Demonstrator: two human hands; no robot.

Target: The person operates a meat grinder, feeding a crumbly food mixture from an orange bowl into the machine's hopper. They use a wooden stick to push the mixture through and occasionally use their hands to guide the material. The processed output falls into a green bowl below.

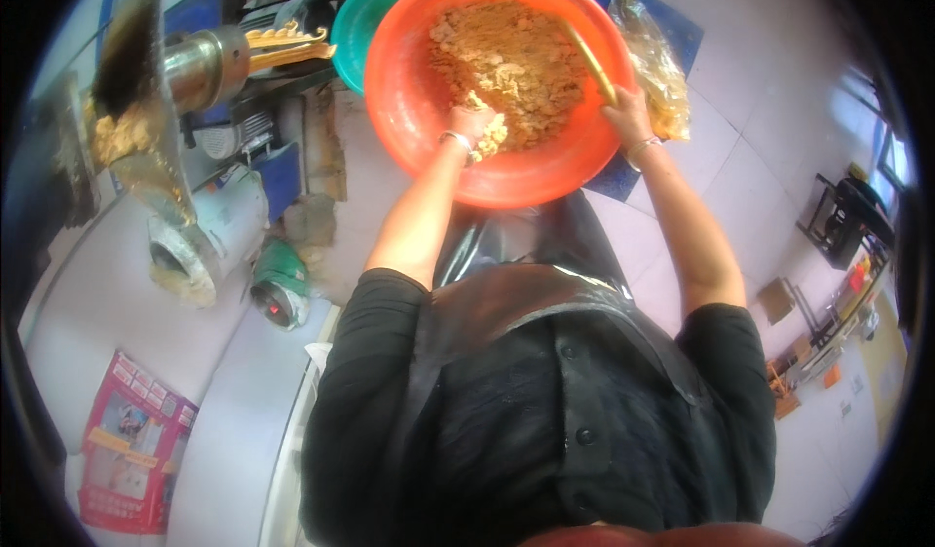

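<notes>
A large orange-red basin [399,109] is in front of me, holding crumbly yellow-brown dough [521,65]. Inside its near left part is my left hand [471,123], closed around a pale clump of the dough; crumbs cover its fingertips. At the right rim, my right hand [630,113] is closed on the lower end of a wooden stick [587,60]. That stick slants across the basin's right wall, its far end against the dough. How far the right fingers also wrap the rim is hidden. Each wrist carries a bracelet.
A green basin [353,40] sits partly beneath the orange-red one. To the left, a machine with a metal nozzle [219,65] has strips of dough [287,45] coming out. A clear bag [654,60] lies right of the basin on a blue mat [684,21]. Low stools [779,299] stand far right.
</notes>
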